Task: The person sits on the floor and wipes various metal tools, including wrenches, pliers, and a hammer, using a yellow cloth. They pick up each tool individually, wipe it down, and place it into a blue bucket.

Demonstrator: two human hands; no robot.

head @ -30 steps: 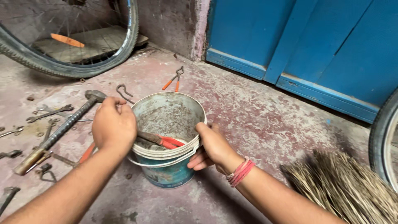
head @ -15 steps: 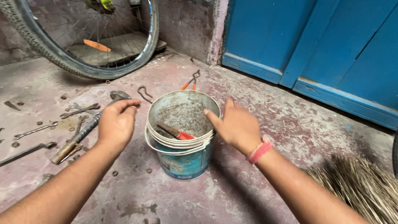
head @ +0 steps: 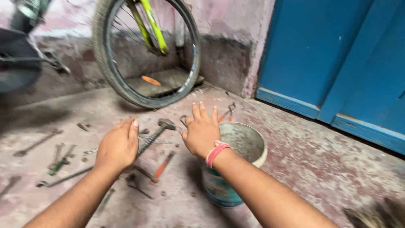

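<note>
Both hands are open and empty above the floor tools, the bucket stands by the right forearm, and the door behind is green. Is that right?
Not quite: the door is blue, as the head view shows. The rest holds: left hand and right hand are open and empty above the floor tools, with the bucket by the right forearm.

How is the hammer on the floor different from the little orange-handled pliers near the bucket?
The hammer is long, dark and grey, while the orange-handled pliers are much shorter with bright orange grips. The hammer lies left of the bucket, between the left hand and the right hand; the pliers lie behind the bucket, nearer the blue door. Both are tools lying flat on the worn floor, and neither hand touches them.
</note>
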